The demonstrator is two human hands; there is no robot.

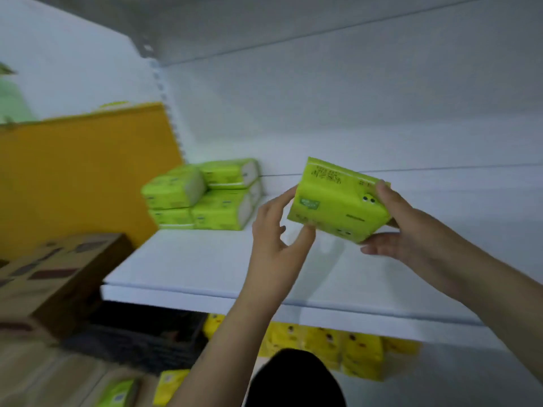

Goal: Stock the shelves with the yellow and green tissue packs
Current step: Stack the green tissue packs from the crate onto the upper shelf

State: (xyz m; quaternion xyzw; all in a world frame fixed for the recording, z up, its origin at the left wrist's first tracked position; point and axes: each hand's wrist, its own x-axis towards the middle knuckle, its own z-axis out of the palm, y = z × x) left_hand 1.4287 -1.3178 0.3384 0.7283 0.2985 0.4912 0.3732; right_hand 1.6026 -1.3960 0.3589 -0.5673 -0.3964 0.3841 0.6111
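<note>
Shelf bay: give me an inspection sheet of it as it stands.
Surface: white shelf, mostly bare at the front.
Job's things: green pack held above the shelf; green packs stacked at back left; yellow packs on the shelf below.
Clutter: cardboard boxes at left; loose packs below.
Grippers: left hand and right hand grip the held pack's ends, fingers curled.
Cables: nothing seen.
Surroundings: orange panel at left, white back wall.
</note>
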